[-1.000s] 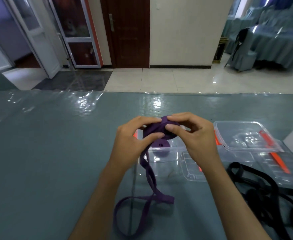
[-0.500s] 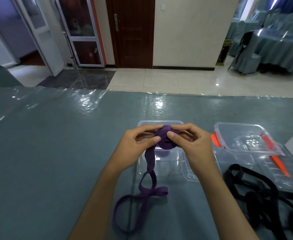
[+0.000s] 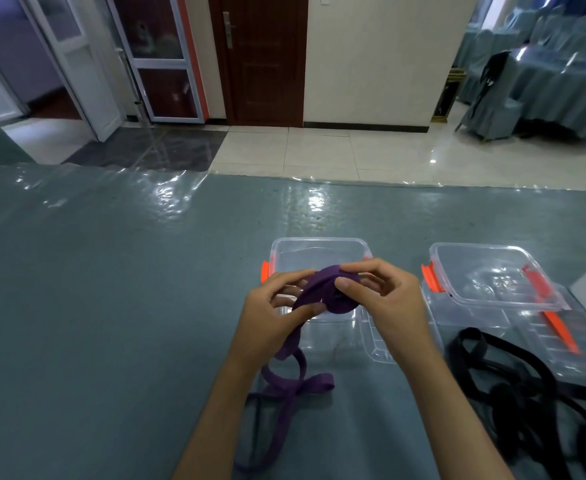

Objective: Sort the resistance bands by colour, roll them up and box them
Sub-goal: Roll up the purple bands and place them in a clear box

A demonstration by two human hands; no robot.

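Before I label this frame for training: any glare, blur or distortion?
Head view: glare streaks on the table film; wide-angle bowing tilts the doors; purple band and both hands sharp; black bands dark, low in detail.

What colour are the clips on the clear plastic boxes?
Orange clips on the clear plastic boxes, shown best in the head view.

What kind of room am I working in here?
Probably a banquet or function hall: fabric-covered chairs and draped tables at far right, a glossy tiled floor, and a long table under clear plastic.
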